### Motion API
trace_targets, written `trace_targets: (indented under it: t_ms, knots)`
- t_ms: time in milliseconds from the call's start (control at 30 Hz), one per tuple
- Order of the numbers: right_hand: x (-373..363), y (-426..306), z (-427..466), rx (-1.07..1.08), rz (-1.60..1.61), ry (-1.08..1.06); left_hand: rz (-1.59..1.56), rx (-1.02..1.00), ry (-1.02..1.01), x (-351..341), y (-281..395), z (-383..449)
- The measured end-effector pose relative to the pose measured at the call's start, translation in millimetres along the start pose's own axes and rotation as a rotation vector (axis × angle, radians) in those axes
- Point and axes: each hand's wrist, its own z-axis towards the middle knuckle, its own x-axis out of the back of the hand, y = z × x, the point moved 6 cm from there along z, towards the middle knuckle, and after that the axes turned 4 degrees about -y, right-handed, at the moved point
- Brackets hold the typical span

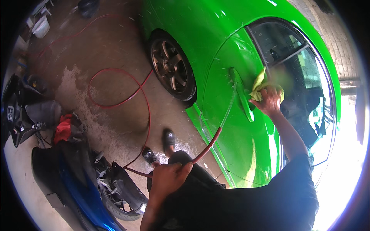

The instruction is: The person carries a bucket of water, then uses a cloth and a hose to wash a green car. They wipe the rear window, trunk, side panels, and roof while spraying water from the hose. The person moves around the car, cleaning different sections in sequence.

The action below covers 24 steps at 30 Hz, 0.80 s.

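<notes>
My left hand (170, 177) grips a red hose (207, 147) near its end. Water (230, 108) streams from the hose towards the door handle (242, 93) of a green car (222, 78). With my right hand (268, 101) I hold a yellow-green cloth (258, 86), bunched under the fingers, against the car's side around the lower edge of the window (284, 55). Part of the cloth lies hidden beneath that hand, and the area just past it is blurred.
The hose loops over the wet concrete floor (115, 124), passing near the car's bronze-spoked wheel (169, 66). A motorcycle with blue bodywork (78, 190) stands close on my left, with a red cloth (63, 127) beyond it. A white bucket (41, 27) sits at the far left.
</notes>
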Motion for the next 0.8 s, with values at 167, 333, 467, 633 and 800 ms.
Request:
trace_targets:
  t_ms: [167,333,467,633,800]
  knots:
    - [-55,24,75,0.042,0.002,0.098,-0.026,0.083,0.034,-5,-9,18]
    - [-76,14,242,0.065,-0.144,-0.013,-0.102,0.172,0.066,-6,-17,46]
    - [-116,-30,323,-0.004,-0.186,-0.161,-0.056,0.207,0.069,-15,-27,63]
    - [-205,-132,293,0.343,-0.298,-0.004,-0.06,0.166,0.072,-22,-31,62]
    - [-269,-184,96,0.384,0.135,-0.469,-0.119,0.23,0.092,-11,-35,38]
